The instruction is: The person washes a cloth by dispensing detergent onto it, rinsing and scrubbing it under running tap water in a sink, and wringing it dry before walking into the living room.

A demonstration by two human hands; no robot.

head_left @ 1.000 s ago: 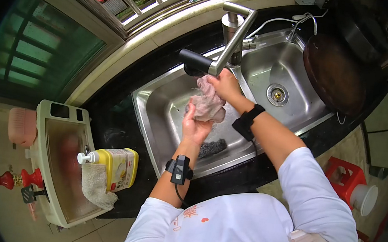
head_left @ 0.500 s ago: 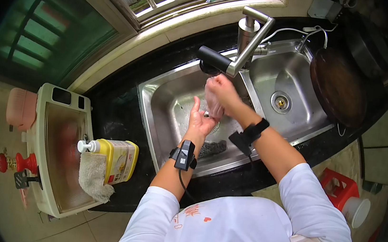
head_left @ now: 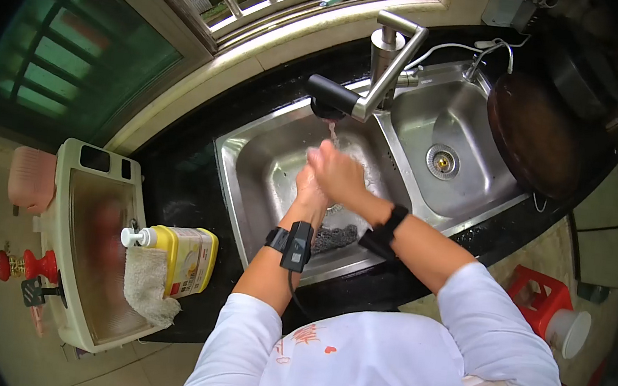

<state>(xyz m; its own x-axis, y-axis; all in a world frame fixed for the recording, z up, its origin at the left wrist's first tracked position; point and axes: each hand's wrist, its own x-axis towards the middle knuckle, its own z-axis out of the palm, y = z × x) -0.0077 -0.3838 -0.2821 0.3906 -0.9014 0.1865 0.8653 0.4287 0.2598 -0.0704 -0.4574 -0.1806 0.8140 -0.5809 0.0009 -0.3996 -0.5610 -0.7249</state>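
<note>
Over the left sink basin (head_left: 249, 179), my left hand (head_left: 310, 187) and my right hand (head_left: 343, 177) are pressed together just below the tap (head_left: 335, 94). My right hand is closed, its fingers curled over those of my left, which are mostly hidden and look closed too. Between the tap's black head and my knuckles shows a pale pinkish strand (head_left: 332, 129); whether it is water or part of something held, I cannot tell. What lies between my palms is hidden. A dark grey mesh-like scrubber (head_left: 336, 237) rests in the basin below my wrists.
To the right is the second basin (head_left: 471, 173) with its drain, beside a large round brown board or lid (head_left: 533, 135). At left stand a yellow pump bottle (head_left: 194, 260), a grey cloth (head_left: 146, 285) and a cream-coloured cabinet (head_left: 75, 242). A red stool (head_left: 533, 299) stands lower right.
My hands have come together. Earlier my left palm was open and upturned, while my right hand held a soft pinkish thing hanging over it; that thing is now mostly out of sight.
</note>
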